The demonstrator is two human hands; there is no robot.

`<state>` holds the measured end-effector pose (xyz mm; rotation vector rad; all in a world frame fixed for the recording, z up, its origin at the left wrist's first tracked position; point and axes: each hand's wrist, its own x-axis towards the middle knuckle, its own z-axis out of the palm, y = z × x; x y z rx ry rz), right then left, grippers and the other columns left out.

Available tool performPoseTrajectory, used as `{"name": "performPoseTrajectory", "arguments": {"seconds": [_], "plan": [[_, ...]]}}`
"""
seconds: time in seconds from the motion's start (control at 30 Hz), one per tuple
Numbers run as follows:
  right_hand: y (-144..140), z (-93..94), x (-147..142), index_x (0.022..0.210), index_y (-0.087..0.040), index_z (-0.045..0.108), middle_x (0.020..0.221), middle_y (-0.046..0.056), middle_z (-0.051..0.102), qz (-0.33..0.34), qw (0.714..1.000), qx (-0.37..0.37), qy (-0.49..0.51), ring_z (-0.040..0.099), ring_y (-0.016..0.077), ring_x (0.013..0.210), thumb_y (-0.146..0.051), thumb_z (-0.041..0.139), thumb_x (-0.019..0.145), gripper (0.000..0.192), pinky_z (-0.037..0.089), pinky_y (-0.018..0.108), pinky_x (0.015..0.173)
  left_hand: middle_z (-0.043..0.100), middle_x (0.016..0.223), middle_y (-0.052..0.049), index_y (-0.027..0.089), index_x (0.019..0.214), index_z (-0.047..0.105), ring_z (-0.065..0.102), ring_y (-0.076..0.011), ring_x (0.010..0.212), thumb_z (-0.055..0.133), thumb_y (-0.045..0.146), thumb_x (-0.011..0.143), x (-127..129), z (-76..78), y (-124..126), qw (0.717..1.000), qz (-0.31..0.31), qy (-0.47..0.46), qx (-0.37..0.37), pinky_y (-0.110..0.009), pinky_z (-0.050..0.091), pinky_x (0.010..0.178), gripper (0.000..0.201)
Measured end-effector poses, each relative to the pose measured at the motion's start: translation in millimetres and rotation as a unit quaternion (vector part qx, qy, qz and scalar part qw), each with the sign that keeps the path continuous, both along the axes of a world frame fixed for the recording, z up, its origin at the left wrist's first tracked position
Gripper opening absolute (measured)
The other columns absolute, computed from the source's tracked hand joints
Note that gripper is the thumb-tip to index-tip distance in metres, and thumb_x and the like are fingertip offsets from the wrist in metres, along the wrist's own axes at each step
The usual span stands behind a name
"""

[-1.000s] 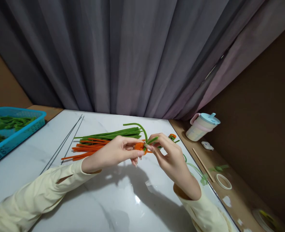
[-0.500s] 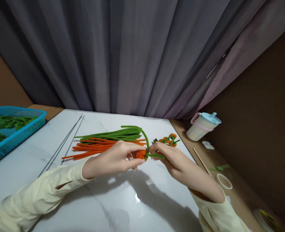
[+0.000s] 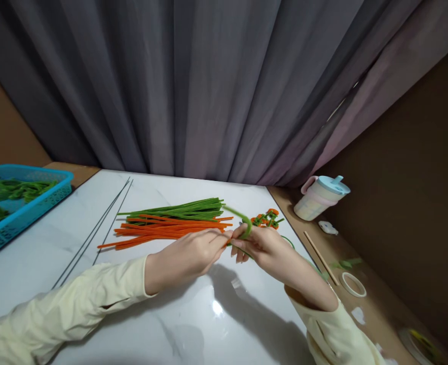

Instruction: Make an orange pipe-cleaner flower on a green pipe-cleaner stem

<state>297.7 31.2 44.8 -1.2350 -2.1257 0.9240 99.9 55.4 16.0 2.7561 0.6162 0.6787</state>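
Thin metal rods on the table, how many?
2. Both metal rods lie side by side on the white table, left of the orange and green pipe cleaner pile, running diagonally toward the curtain. None looks hidden.

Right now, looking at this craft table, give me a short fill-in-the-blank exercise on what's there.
1. Both hands pinch a bent pipe cleaner whose colour is ____.
2. The basket at the table's far left is ____ in colour.
3. Beside the green pile lies a pile of ____ pipe cleaners.
4. The cup has a ____ handle.

Missing words: green; blue; orange; pink
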Motion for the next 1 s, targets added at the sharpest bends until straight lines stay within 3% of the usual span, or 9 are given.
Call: {"name": "performPoseTrajectory", "arguments": {"seconds": [0.13, 0.23, 0.4, 0.57, 0.67, 0.77, 0.87, 1.0], "plan": [[4, -3.3, -1, 0.062, -0.015, 0.053, 0.055, 0.006, 0.063, -0.04, 0.994, -0.098, -0.023, 0.062, 0.0152, 0.051, -0.043, 0.044, 0.091, 0.041, 0.049, 0.024, 0.053, 0.064, 0.101, -0.016, 0.007, 0.112, 0.055, 0.062, -0.0253, 0.094, 0.032, 0.013, 0.093, 1, -0.7, 1, 0.998, 0.011, 0.034, 0.059, -0.041, 0.054, 0.081, 0.031], [6, -1.7, -1, 0.062, -0.014, 0.053, 0.056, 0.006, 0.063, -0.006, 0.985, -0.169, 0.021, 0.06, 0.0129, 0.049, -0.055, 0.04, 0.089, 0.051, 0.049, 0.022, 0.05, 0.063, 0.109, -0.016, 0.008, 0.116, 0.054, 0.06, -0.0253, 0.101, 0.033, 0.012, 0.092, 1, -4.5, 3, 0.996, 0.015, 0.008, 0.085, -0.04, 0.053, 0.084, 0.032], [7, -1.5, -2, 0.068, -0.015, 0.051, 0.059, 0.001, 0.059, 0.053, 0.966, -0.222, 0.118, 0.054, 0.0093, 0.047, -0.057, 0.047, 0.085, 0.045, 0.047, 0.02, 0.047, 0.062, 0.111, -0.016, 0.01, 0.118, 0.053, 0.057, -0.0247, 0.108, 0.034, 0.013, 0.093, 1, -7.6, 3, 0.998, 0.009, -0.039, 0.058, -0.041, 0.051, 0.091, 0.031], [6, -2.3, -5, 0.066, -0.016, 0.045, 0.056, 0.0, 0.056, 0.035, 0.969, -0.226, 0.096, 0.051, 0.0087, 0.042, -0.038, 0.046, 0.089, 0.031, 0.044, 0.02, 0.044, 0.062, 0.111, -0.018, 0.005, 0.115, 0.052, 0.06, -0.0244, 0.104, 0.03, 0.009, 0.093, 1, -9.0, 4, 0.991, -0.002, -0.005, 0.13, -0.037, 0.055, 0.085, 0.031], [0, 0.0, -8, 0.064, -0.016, 0.044, 0.053, 0.0, 0.054, 0.011, 0.984, -0.174, 0.019, 0.052, 0.0094, 0.041, -0.021, 0.039, 0.089, 0.026, 0.04, 0.019, 0.044, 0.061, 0.113, -0.015, 0.007, 0.114, 0.052, 0.061, -0.0213, 0.102, 0.03, 0.007, 0.092, 0, -10.6, 5, 0.983, -0.013, -0.002, 0.185, -0.031, 0.056, 0.08, 0.03], [-9, 1.9, -14, 0.063, -0.017, 0.043, 0.05, -0.001, 0.05, -0.02, 0.993, -0.028, -0.11, 0.047, 0.0093, 0.042, -0.006, 0.038, 0.082, 0.022, 0.033, 0.02, 0.047, 0.063, 0.103, -0.011, 0.01, 0.103, 0.055, 0.062, -0.0194, 0.092, 0.035, 0.008, 0.091, -1, -7.9, 3, 0.983, -0.02, 0.007, 0.181, -0.029, 0.055, 0.074, 0.024], [-16, 0.6, -19, 0.067, -0.017, 0.045, 0.054, -0.001, 0.049, -0.043, 0.965, 0.103, -0.237, 0.041, 0.0104, 0.045, 0.0, 0.042, 0.072, 0.018, 0.025, 0.022, 0.048, 0.062, 0.085, -0.007, 0.012, 0.091, 0.055, 0.06, -0.0171, 0.074, 0.035, 0.011, 0.092, -1, -2.3, 2, 0.995, -0.01, 0.007, 0.1, -0.028, 0.05, 0.065, 0.019], [-18, -3.2, -20, 0.075, -0.016, 0.048, 0.062, 0.001, 0.054, -0.014, 0.916, 0.196, -0.35, 0.041, 0.0121, 0.048, 0.002, 0.042, 0.059, 0.025, 0.021, 0.025, 0.049, 0.058, 0.076, -0.003, 0.013, 0.088, 0.053, 0.054, -0.0135, 0.063, 0.035, 0.016, 0.093, -1, 4.8, 3, 0.999, -0.031, -0.015, -0.036, -0.024, 0.044, 0.059, 0.019]]}}
